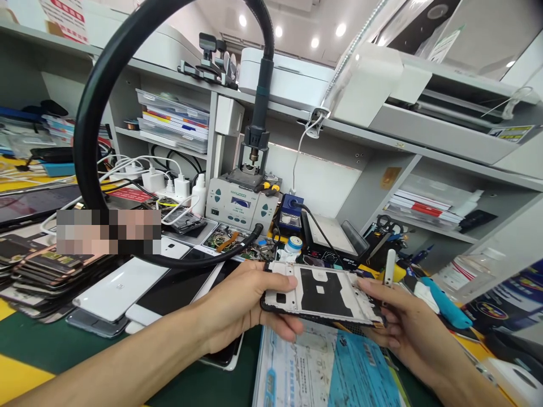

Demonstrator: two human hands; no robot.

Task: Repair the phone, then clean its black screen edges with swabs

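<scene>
A phone mid-frame (326, 291), pale metal with a black patch in its middle and a dark rim, is held tilted above the bench. My left hand (246, 294) grips its left end, thumb on top and fingers underneath. At the opposite end, my right hand (403, 316) is closed on the frame, with its thumb near the edge. A slim, light-coloured tool (389, 268) sticks up from between the right fingers; its lower end is hidden. Beneath the frame lies a blue-and-white printed sheet or pad (322, 367).
Several phones (123, 282) and a stack of phone parts (46, 271) lie left. Behind stands a hot-air station (237, 203), its black hose (85, 113) looping across the view. A blue-handled tool (447, 305) and a clear bottle (470, 274) are right. Shelves (382, 141) bound the back.
</scene>
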